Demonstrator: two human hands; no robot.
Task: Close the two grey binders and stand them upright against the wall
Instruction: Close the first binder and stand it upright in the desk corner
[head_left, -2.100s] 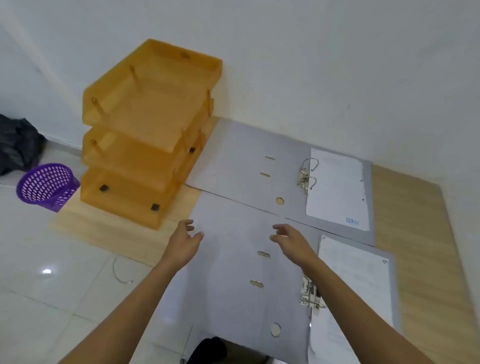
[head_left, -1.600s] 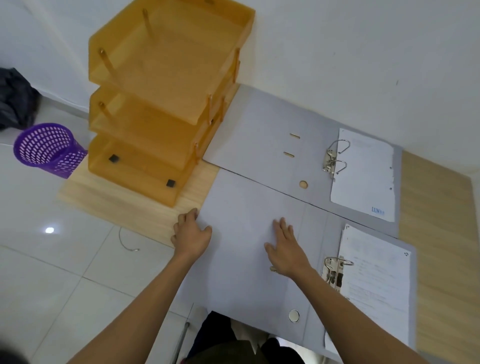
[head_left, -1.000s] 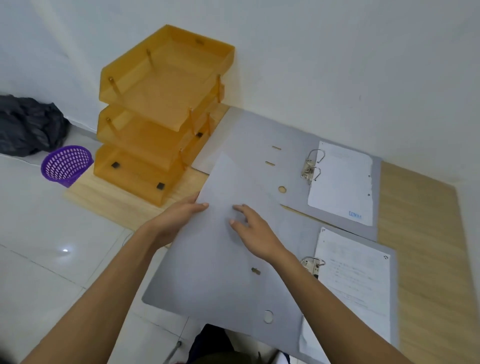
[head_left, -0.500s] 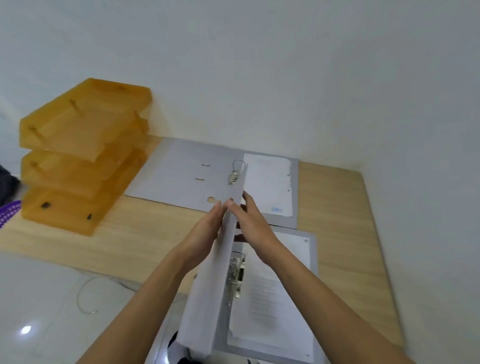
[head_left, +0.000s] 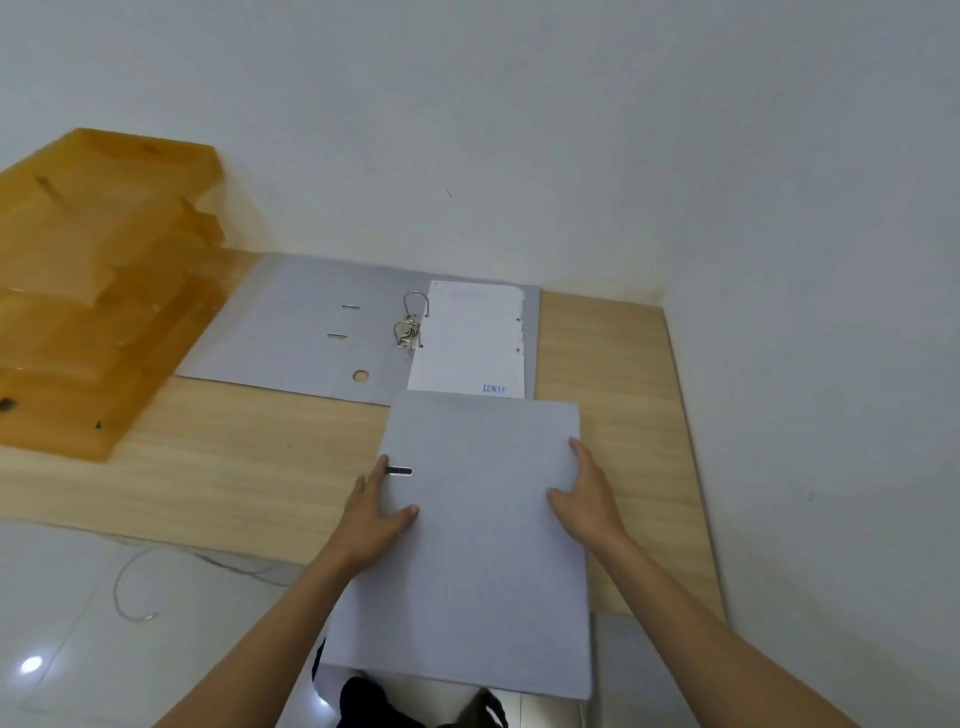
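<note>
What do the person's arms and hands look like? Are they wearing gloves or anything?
No gloves. Both the left hand and the right hand are bare, with no rings that show. The two forearms are bare too: no sleeves reach into the picture, and there is no watch or bracelet on either wrist. The fingers look slim, with short nails.

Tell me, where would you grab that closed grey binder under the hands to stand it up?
Probably by its two long edges, one from each side. The closed binder lies flat on the wooden board, with the left hand at the spine edge and the right hand at the opposite edge. Its wide, flat cover offers nothing to pinch from above, so clamping both edges seems steadiest.
</note>
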